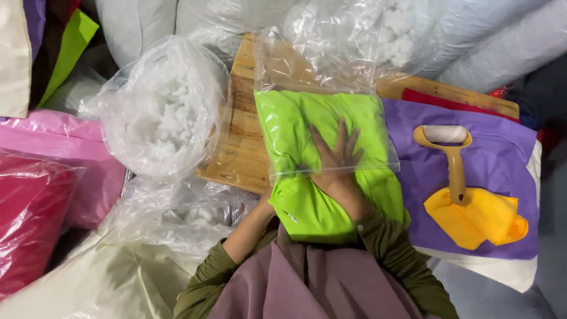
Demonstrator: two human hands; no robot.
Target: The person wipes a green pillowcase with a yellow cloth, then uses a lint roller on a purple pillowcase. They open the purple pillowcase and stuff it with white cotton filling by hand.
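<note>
A bright green pillow (313,147) lies in the middle, on a wooden board (242,147). Its far half is inside a clear plastic bag (322,71), and its near half sticks out toward the person. The right hand (336,162) lies flat on top of the pillow with its fingers spread wide, pressing on the plastic. The left hand is hidden under the near edge of the pillow, so I cannot tell how it grips; only the left arm (248,233) in a green sleeve shows.

The board is pale wood. Its left edge peeks out between the pillow and a big clear bag of white fluff (162,112) just beside it. To the right, a purple cloth (502,153) covers the board and touches the pillow. On it lie a lint roller (452,156) with a yellow handle and a yellow cloth (478,218), the handle's end resting on the cloth.

Farther left are pink bags (53,147) and a dark red one (26,218). Behind the board stand large grey and white rolls (502,41). Things crowd in on every side, and the only bare wood is the strip left of the pillow.
</note>
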